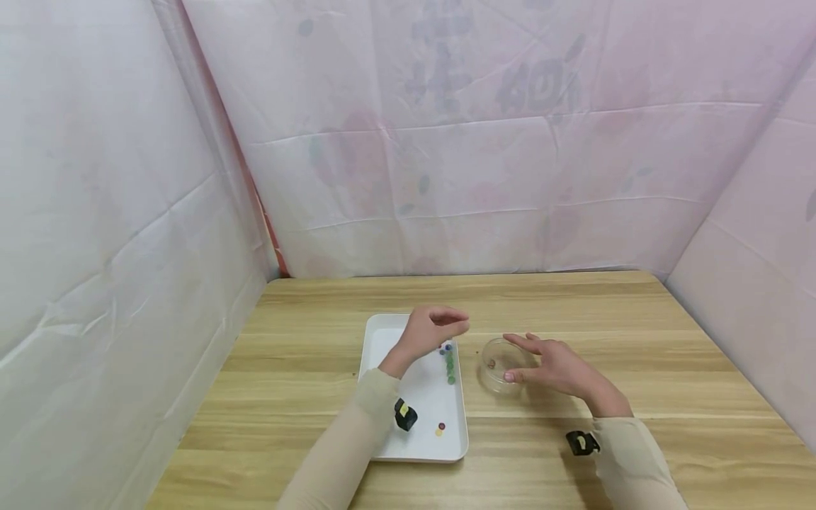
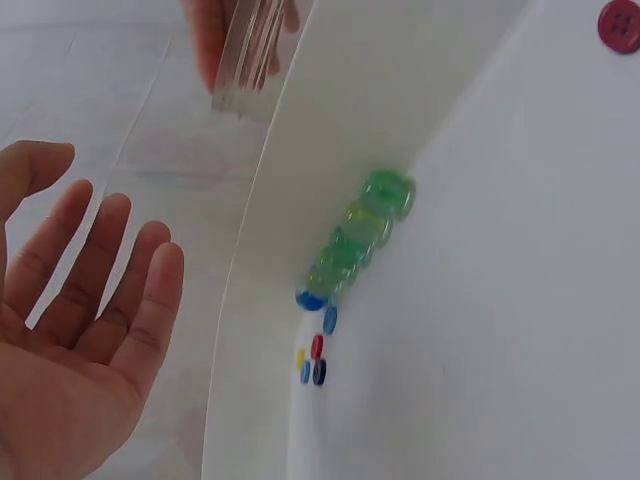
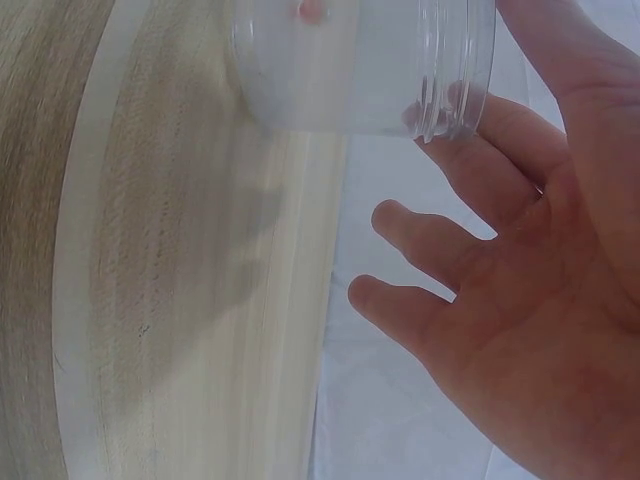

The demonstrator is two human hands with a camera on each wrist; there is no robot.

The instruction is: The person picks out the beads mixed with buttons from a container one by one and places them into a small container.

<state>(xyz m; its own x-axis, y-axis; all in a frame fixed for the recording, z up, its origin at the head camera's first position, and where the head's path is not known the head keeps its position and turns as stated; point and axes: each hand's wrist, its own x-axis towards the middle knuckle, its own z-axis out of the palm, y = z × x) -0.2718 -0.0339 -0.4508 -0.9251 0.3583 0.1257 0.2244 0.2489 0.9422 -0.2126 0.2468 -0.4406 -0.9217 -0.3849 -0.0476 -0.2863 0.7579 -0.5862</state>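
Observation:
My left hand (image 1: 428, 333) is held above the right edge of a white tray (image 1: 417, 404), fingers loosely bent and nothing between them; the left wrist view shows its palm and parted fingers (image 2: 95, 270). Along the tray's right side lies a row of green glass beads (image 1: 450, 367). Small coloured buttons (image 2: 318, 347) lie by the end of that row, in blue, red and yellow. With thumb and fingers spread across its rim, my right hand (image 1: 554, 365) grips a clear plastic jar (image 3: 300, 85). One small reddish piece (image 3: 312, 10) is inside the jar.
A dark red button (image 1: 442, 426) and a yellow one (image 1: 438, 432) lie near the tray's front right corner. Wooden tabletop (image 1: 542, 453) surrounds tray and jar. Pale sheets (image 1: 472, 191) hang behind the table and along both sides.

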